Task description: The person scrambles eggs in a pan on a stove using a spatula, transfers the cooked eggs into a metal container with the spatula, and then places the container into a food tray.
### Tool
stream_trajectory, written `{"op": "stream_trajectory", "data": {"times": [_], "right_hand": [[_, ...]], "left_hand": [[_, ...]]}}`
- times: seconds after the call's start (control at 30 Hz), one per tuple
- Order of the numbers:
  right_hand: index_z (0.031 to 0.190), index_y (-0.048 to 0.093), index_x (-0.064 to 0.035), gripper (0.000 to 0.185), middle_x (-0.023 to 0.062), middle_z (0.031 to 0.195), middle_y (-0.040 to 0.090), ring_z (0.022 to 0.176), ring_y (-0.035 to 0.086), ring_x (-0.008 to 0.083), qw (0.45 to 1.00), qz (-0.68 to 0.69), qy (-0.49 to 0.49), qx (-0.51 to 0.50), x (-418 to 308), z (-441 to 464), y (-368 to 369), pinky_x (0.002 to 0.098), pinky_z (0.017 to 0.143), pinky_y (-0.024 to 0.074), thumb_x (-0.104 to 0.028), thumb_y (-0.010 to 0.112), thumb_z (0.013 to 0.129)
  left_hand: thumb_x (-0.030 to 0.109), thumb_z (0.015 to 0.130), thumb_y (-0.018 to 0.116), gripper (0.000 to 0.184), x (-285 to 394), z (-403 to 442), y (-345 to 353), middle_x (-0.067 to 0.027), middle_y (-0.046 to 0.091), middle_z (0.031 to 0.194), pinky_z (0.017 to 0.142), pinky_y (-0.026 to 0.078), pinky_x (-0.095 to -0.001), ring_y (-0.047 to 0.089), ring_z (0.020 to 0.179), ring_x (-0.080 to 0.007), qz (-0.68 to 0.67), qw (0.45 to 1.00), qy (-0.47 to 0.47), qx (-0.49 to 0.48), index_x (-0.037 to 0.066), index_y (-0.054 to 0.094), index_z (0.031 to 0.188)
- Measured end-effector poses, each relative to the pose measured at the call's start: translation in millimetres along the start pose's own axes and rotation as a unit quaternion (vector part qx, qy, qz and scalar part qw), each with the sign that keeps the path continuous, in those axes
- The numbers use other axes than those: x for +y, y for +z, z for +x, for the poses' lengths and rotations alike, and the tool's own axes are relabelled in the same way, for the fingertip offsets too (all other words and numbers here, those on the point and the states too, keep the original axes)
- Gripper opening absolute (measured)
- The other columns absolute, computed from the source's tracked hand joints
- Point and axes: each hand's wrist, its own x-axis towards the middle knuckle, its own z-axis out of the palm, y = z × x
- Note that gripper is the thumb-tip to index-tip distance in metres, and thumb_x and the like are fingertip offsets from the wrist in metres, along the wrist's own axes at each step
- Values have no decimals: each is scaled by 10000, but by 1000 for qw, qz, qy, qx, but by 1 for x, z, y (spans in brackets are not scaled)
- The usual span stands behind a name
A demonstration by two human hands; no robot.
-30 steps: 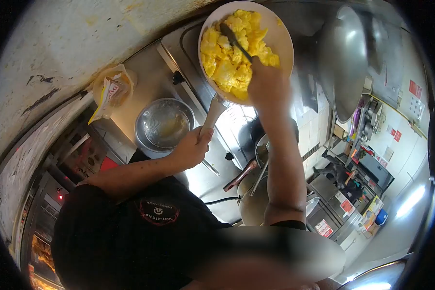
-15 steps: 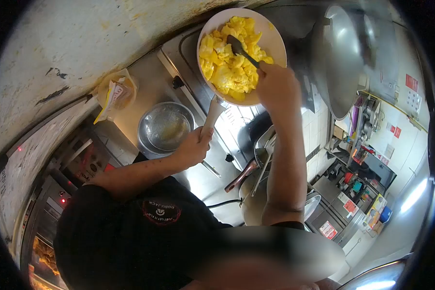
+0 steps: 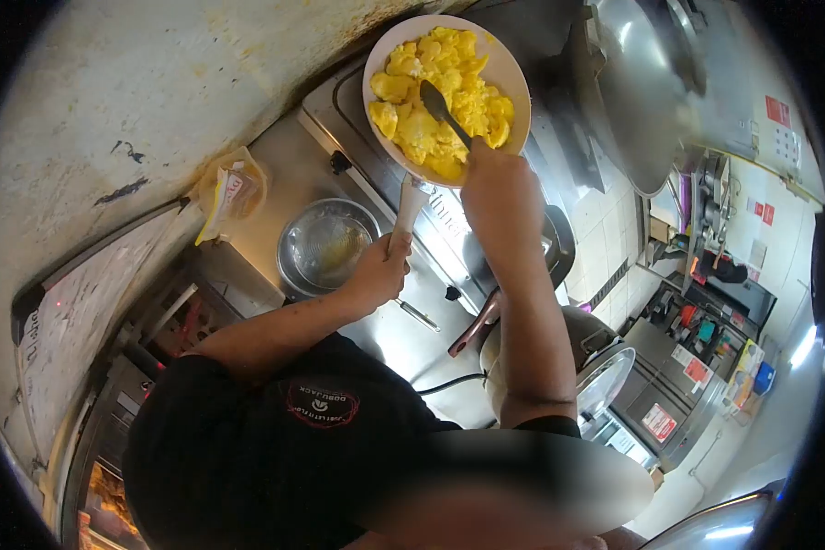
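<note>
My left hand (image 3: 381,271) is wrapped round the pale handle (image 3: 409,207) of a frying pan (image 3: 520,87). Chunky yellow scrambled egg (image 3: 419,128) covers much of the pan's inside. My right hand (image 3: 501,186) grips a dark spatula (image 3: 444,111), whose blade rests on the egg near the middle of the pan. The pan is over a silver stove (image 3: 361,179); whether it touches the burner cannot be seen. Left of my left hand, a metal strainer (image 3: 330,246) lies over a round bowl.
A plastic tub (image 3: 255,183) holding a yellow and white packet stands by the stained wall. A second pan's brown handle (image 3: 475,326) and a large pot (image 3: 497,377) are beside my right forearm. A big metal wok or lid (image 3: 634,101) is at upper right.
The view has shifted, and surroundings sit differently in it. The spatula has moved within the egg, turning over some pieces. Both hands have kept their grips.
</note>
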Motion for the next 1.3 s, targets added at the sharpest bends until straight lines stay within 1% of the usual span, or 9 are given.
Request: {"op": "stream_trajectory", "data": {"times": [0.13, 0.27, 0.5, 0.6, 0.77, 0.9, 1.03, 1.17, 1.3], "right_hand": [[1112, 668, -82, 260, 207, 838, 705, 776, 717, 406, 998, 8, -36, -49, -8, -34, -30, 499, 660, 582, -121, 523, 900], [1067, 646, -63, 210, 198, 859, 708, 779, 727, 386, 997, 16, -17, -78, -24, -21, 31, 479, 674, 595, -140, 546, 899], [1099, 643, -28, 234, 210, 882, 715, 839, 727, 386, 996, 64, 61, 27, 4, -8, 9, 467, 692, 597, -144, 505, 949], [1105, 655, -30, 244, 219, 897, 716, 854, 724, 395, 994, 57, 86, -17, 22, 5, 36, 469, 713, 596, -139, 501, 949], [909, 705, -21, 189, 228, 922, 720, 864, 722, 402, 995, 80, 64, -1, 44, 6, 27, 465, 722, 596, -125, 549, 883], [940, 721, -26, 206, 235, 878, 719, 856, 726, 395, 984, 117, 94, 93, 49, 10, 11, 476, 749, 593, -117, 544, 884], [918, 726, -26, 187, 235, 890, 720, 863, 728, 388, 996, 67, 63, -6, 55, 28, 49, 471, 754, 594, -117, 569, 872], [903, 730, -46, 199, 224, 908, 724, 820, 733, 378, 996, 62, 40, 51, 50, 18, -4, 456, 716, 600, -151, 562, 889], [926, 737, -65, 218, 200, 903, 733, 824, 742, 348, 999, 20, 12, 34, 22, 33, 35, 437, 710, 604, -142, 534, 908]], "left_hand": [[448, 1052, 458, 388, 0, -1, 2, 1, 462, 641, 379, 349, -262, 419, 426, -72, -48, 999, -8, -11, 74, 500, 959], [451, 1051, 467, 380, 0, -2, 7, 10, 446, 631, 372, 336, -258, 410, 423, -70, -39, 999, -7, -9, 86, 488, 947], [497, 1041, 471, 403, 0, -2, 8, 20, 415, 624, 380, 293, -257, 381, 435, -78, -24, 1000, -6, 7, 111, 456, 929], [504, 1043, 461, 397, 2, -6, 12, 24, 403, 626, 384, 266, -265, 355, 434, -87, -17, 1000, -5, 13, 126, 432, 925], [504, 1045, 452, 389, 1, -3, 9, 24, 400, 622, 379, 277, -277, 366, 418, -96, -13, 1000, 5, 5, 134, 430, 924], [508, 1045, 448, 397, 2, -4, 10, 23, 403, 621, 381, 294, -285, 370, 419, -100, -12, 1000, 2, 6, 132, 429, 917], [467, 1055, 452, 376, 1, -5, 12, 16, 424, 634, 387, 279, -253, 383, 450, -72, -19, 1000, 15, 5, 114, 430, 929], [469, 1051, 463, 375, -1, -2, 10, 18, 421, 630, 387, 275, -249, 384, 453, -69, -15, 1000, 5, 11, 115, 435, 932], [477, 1048, 467, 379, 3, -6, 14, 20, 414, 621, 388, 272, -247, 375, 447, -69, -35, 999, -12, 10, 116, 441, 934]]}}
